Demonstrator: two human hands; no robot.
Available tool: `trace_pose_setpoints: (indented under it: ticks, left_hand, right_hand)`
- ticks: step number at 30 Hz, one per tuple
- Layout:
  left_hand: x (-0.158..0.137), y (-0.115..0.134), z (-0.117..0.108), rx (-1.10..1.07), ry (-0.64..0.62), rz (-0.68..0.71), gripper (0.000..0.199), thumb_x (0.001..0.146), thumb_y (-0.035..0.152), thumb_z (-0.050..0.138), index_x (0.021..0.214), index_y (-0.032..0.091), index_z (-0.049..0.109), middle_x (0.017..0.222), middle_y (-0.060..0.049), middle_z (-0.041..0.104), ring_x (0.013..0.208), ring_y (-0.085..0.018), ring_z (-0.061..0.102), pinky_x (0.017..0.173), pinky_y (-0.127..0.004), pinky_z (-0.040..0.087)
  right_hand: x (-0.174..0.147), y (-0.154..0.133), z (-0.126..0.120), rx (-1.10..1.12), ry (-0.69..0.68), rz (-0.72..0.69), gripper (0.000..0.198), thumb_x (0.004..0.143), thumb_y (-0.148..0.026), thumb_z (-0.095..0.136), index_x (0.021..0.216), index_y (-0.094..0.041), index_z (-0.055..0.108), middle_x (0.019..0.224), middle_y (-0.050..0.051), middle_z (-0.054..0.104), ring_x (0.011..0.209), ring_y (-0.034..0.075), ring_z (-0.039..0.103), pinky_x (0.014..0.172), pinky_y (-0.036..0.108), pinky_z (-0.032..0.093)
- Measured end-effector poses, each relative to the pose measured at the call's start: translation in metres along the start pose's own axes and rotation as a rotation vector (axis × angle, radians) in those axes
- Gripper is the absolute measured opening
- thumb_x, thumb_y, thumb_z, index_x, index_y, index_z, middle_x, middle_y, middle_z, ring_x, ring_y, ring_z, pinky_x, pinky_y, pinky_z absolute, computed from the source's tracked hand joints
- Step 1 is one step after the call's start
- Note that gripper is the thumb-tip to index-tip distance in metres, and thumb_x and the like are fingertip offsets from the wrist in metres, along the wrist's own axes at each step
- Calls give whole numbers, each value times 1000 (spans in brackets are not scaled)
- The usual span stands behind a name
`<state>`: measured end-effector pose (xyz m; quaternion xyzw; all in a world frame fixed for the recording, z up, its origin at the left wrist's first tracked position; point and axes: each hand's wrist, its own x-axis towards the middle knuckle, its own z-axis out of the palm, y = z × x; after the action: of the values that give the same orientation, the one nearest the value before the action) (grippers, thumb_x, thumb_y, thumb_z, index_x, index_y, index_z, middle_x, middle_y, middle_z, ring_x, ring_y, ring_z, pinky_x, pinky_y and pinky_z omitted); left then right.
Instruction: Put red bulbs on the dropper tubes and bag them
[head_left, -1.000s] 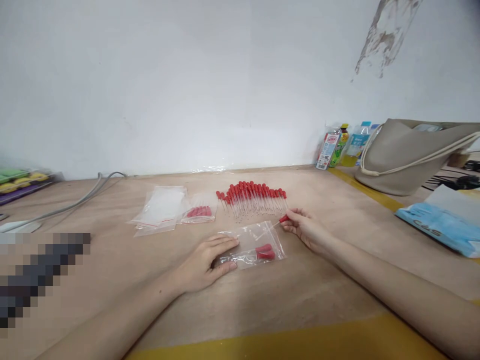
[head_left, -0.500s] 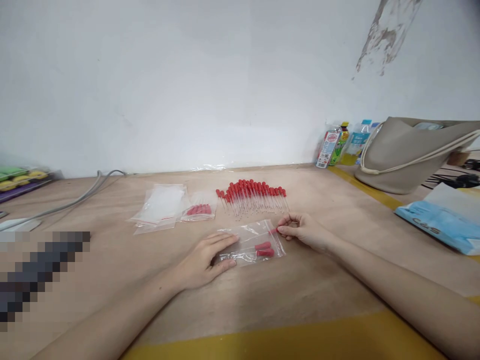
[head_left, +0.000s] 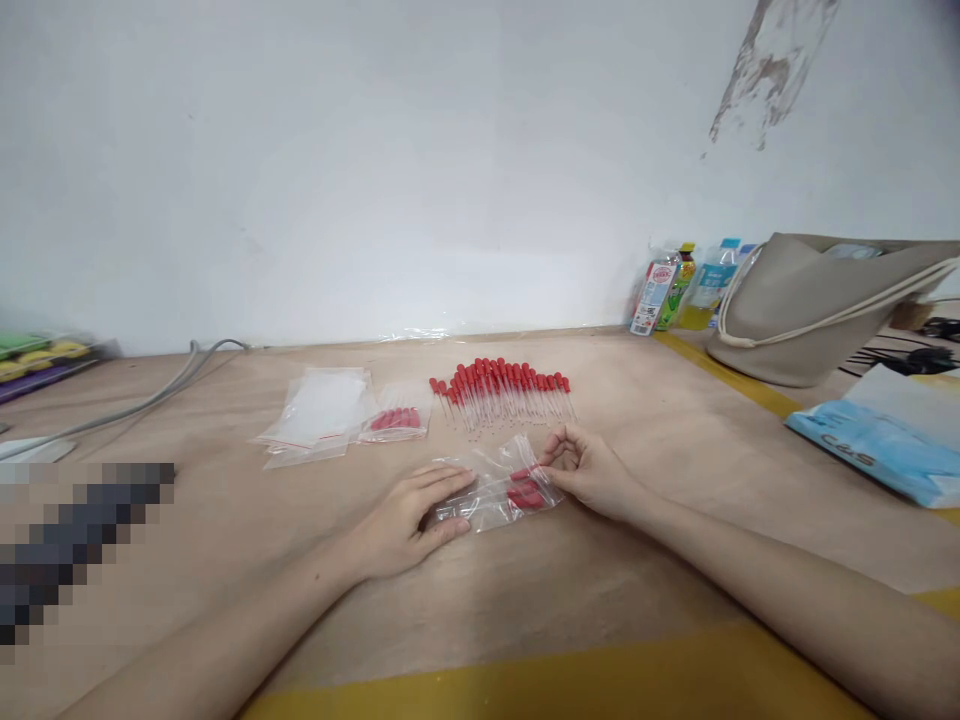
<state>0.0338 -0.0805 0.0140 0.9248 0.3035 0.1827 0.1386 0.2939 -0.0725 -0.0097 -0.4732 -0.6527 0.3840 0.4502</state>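
Note:
A clear zip bag [head_left: 486, 508] lies in front of me with a few red-bulbed droppers [head_left: 525, 496] inside, bulbs toward the opening on the right. My left hand [head_left: 416, 515] rests over the bag's left end, fingers stretched out and thumb apart, pressing it to the table. My right hand [head_left: 581, 468] is at the bag's mouth, thumb and finger pinched on the red bulb of another dropper [head_left: 527, 472]. This dropper's stem is inside the bag. Beyond the bag lies a fan of many loose droppers [head_left: 502, 385], red bulbs toward the wall.
Left of the loose droppers are a filled bag of droppers [head_left: 397, 418] and a stack of flat zip bags [head_left: 322, 405]. A grey cable [head_left: 169, 390] runs at far left. Bottles [head_left: 675, 290], a beige bag [head_left: 810, 310] and a blue tissue pack [head_left: 862, 450] stand or lie at right.
My right hand has moved left, pushing the dropper deeper into the bag, so its bulb now sits near the others. The bag's mouth has bunched up. My left hand has stayed put.

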Motion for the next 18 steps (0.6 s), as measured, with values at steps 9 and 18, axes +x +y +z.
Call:
trace_pose_setpoints:
  ticks: [9, 18]
  left_hand:
    - [0, 0, 0, 4, 3, 2, 44, 84, 35, 47, 127, 24, 42, 124, -5, 51, 115, -21, 44, 100, -42, 34]
    - [-2, -6, 3, 18, -18, -21, 44, 84, 36, 47, 126, 24, 43, 128, -6, 47, 119, -22, 41, 99, -41, 34]
  right_hand:
    - [0, 2, 3, 9, 3, -6, 22, 64, -28, 61, 80, -19, 50, 72, 1, 58, 63, 12, 57, 53, 23, 44]
    - [3, -5, -9, 45, -51, 187, 33, 75, -42, 51, 98, -19, 50, 63, -2, 60, 28, 3, 35, 28, 18, 26]
